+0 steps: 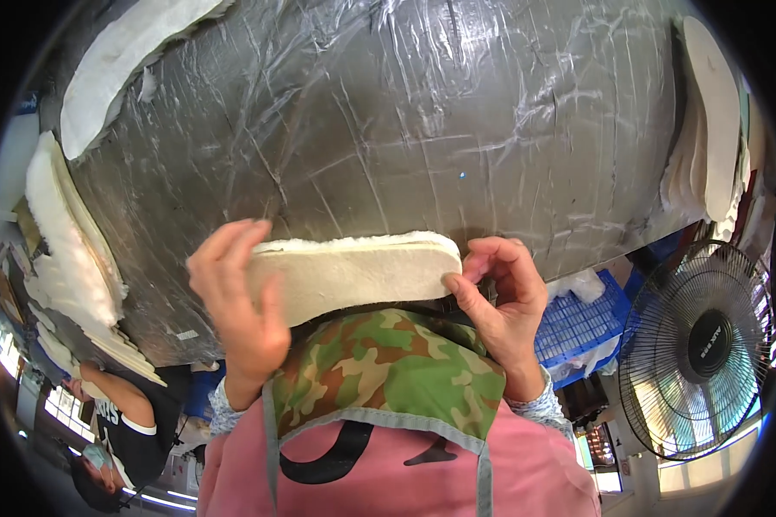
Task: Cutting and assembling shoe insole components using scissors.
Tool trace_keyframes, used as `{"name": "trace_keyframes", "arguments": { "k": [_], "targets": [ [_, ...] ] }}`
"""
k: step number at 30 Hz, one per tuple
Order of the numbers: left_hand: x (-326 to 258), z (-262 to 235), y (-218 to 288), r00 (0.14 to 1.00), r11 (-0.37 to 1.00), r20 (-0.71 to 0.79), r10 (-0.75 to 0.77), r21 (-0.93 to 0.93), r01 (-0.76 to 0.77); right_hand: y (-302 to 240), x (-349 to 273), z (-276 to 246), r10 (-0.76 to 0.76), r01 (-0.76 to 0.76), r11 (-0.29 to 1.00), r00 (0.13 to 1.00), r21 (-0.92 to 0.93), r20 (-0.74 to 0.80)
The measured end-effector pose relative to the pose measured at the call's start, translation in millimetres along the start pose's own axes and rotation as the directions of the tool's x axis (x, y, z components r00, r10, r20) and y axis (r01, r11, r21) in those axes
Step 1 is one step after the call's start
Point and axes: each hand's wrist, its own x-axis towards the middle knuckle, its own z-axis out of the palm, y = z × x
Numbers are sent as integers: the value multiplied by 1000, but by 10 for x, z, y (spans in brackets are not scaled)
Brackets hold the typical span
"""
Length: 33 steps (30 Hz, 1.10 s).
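I hold a cream, fleece-topped shoe insole [353,276] flat-side toward me, close to my chest above my camouflage apron [388,370]. My left hand [237,310] grips its left end, fingers curled over the fluffy top edge and thumb on the flat face. My right hand [500,302] pinches the right, rounded end between thumb and fingers. Behind the insole lies the grey work table [388,121], covered in crinkled clear plastic.
Stacks of similar white insoles lie along the table's left edge [69,250], at its upper left [121,52] and on its right side [716,121]. A blue plastic crate [578,323] and a standing fan [703,349] are at the right. Another person [121,422] sits at lower left.
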Motion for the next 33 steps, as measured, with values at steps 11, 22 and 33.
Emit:
{"name": "trace_keyframes", "arguments": {
  "k": [11, 22, 33],
  "targets": [
    [-89, 785, 516, 889, 879, 129, 439, 142, -454, 100, -7, 0, -85, 88, 986, 996, 144, -24],
    [-129, 746, 521, 887, 881, 237, 396, 174, -440, 144, 5, -20, -147, 153, 980, 988, 124, -51],
    [-160, 761, 543, 924, 925, 220, 311, 152, -348, 132, 28, 11, -231, 234, 972, 968, 14, -101]
  ]
}}
